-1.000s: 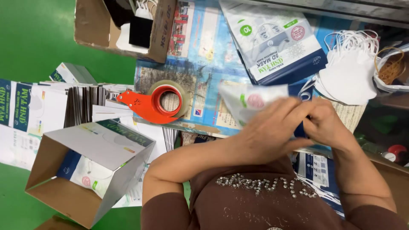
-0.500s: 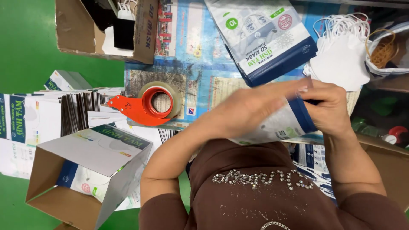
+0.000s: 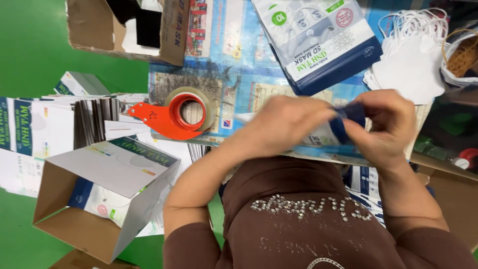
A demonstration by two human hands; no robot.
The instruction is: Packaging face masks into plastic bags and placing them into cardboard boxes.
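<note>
Both my hands hold a white mask pouch with a dark blue end (image 3: 348,122) just above the table's near edge. My left hand (image 3: 284,124) lies over the middle of the pouch and hides most of it. My right hand (image 3: 386,127) pinches the dark blue end with its fingertips. The two hands almost touch. A stack of similar white and blue mask pouches (image 3: 318,40) lies on the table straight beyond them.
An orange tape dispenser with a clear roll (image 3: 174,117) sits left of my hands. An open white carton (image 3: 99,199) stands at lower left, beside flattened cartons (image 3: 50,124). A brown cardboard box (image 3: 124,30) is at top left. Loose white masks (image 3: 413,60) lie at top right.
My hands have pressed the pouch flatter and drawn closer together. My left hand slid right along the pouch toward its blue end, which my right hand now pinches.
</note>
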